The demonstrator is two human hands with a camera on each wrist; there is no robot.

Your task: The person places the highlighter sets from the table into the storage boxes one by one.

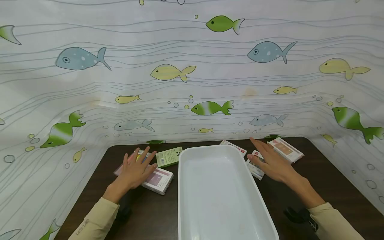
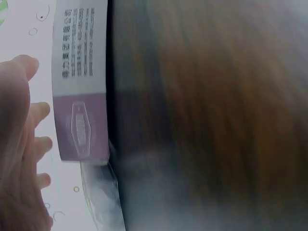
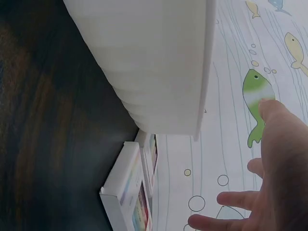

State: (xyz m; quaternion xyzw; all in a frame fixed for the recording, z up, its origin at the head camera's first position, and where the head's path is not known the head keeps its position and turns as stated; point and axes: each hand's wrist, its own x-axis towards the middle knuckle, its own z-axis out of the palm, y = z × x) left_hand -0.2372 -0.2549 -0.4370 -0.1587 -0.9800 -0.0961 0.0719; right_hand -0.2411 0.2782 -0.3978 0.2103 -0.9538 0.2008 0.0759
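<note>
My left hand (image 1: 133,173), fingers spread, is over a group of small flat boxes left of the white tub. One is a white and purple box (image 1: 160,181); a green box (image 1: 169,156) lies behind it. In the left wrist view the purple box (image 2: 81,125) stands beside the hand, not gripped. On the other side, my right hand (image 1: 274,163) hovers with spread fingers above a white box (image 1: 255,170). A white box with an orange-brown panel (image 1: 285,150) lies beyond it. Two white boxes, the nearer one (image 3: 127,192) plainest, show in the right wrist view, apart from the fingers.
Between the hands stands a deep white plastic tub (image 1: 220,200) with nothing in it. Another box (image 1: 233,146) lies behind its right rim. The dark wooden table (image 1: 150,213) is backed by a white fish-print curtain (image 1: 168,36) on three sides.
</note>
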